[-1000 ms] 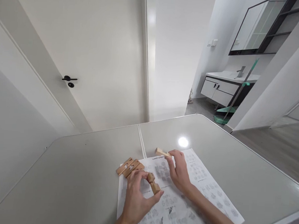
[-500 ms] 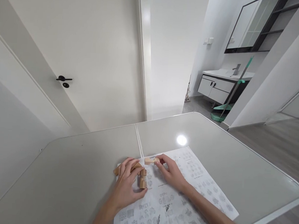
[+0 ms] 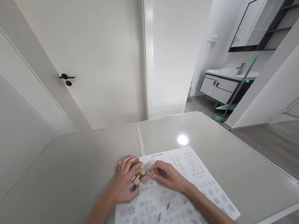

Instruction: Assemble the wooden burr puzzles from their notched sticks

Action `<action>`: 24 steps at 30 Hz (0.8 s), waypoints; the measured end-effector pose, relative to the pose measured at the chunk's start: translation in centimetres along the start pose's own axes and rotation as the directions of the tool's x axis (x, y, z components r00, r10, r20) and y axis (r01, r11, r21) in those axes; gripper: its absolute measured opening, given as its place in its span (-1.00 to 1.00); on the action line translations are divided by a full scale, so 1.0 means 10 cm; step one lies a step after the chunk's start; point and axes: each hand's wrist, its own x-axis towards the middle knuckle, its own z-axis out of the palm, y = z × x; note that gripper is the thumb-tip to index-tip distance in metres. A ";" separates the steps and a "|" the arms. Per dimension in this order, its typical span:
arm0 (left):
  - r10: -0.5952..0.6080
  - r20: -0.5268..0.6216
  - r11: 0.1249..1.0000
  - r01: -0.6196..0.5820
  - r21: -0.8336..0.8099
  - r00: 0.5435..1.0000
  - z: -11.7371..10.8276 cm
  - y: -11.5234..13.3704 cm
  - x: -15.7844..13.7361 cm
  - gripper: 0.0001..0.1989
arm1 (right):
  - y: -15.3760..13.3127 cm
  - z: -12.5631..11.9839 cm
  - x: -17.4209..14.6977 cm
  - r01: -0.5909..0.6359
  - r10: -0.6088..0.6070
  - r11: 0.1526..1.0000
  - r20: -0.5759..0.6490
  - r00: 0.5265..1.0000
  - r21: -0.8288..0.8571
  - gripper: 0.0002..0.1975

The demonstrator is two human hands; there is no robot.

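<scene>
My left hand [image 3: 123,184] curls over several light-brown wooden puzzle pieces, its thumb and fingers closed around notched wooden blocks [image 3: 137,178]. Part of another wooden piece [image 3: 117,167] sticks out past its knuckles on the far left; the rest is hidden under the fingers. Between the thumb and fingertips of my right hand [image 3: 170,176] is a small wooden puzzle piece [image 3: 152,173]. Its left end comes close to the blocks at my left hand; whether they touch, I cannot tell. Both hands are over a printed paper sheet [image 3: 180,197] covered with small puzzle diagrams.
The sheet lies on a grey-green table [image 3: 68,178] with a pale seam [image 3: 140,140] across it. Past the table's far edge stands a white door [image 3: 104,56] with a black handle [image 3: 66,77]. A washbasin cabinet [image 3: 218,85] and a green dustpan [image 3: 219,117] are farther right.
My right hand has brought its piece down and left, close to the blocks at my left hand. Those blocks have turned from lengthwise to slanted. The view has shifted slightly.
</scene>
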 end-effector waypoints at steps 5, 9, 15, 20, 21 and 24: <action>-0.045 -0.114 0.998 0.040 -0.043 0.993 -0.04 -0.08 0.03 -0.44 | 0.06 0.09 0.00 0.093 -0.090 0.985 0.028 0.996 -0.142 -0.84; -0.197 -0.342 0.980 0.185 -0.068 0.919 -0.02 -0.26 0.03 -0.71 | 0.11 0.15 0.01 0.146 -0.150 0.968 -0.002 0.989 -0.204 -0.85; -0.495 -0.441 0.868 0.448 -0.214 0.748 0.03 -0.59 -0.03 -0.69 | 0.06 0.20 0.01 0.127 -0.125 0.983 0.022 0.992 -0.135 -0.80; -0.593 -0.399 0.805 0.498 -0.321 0.700 0.08 -0.66 -0.04 -0.64 | 0.02 0.22 0.00 0.146 -0.144 0.980 0.027 0.989 -0.138 -0.78; -0.584 -0.396 0.811 0.494 -0.313 0.708 0.08 -0.65 -0.04 -0.64 | 0.02 0.22 0.00 0.145 -0.144 0.978 0.022 0.989 -0.151 -0.79; -0.518 -0.366 0.854 0.451 -0.258 0.773 0.03 -0.60 -0.03 -0.67 | 0.02 0.23 0.00 0.147 -0.146 0.972 0.017 0.989 -0.185 -0.79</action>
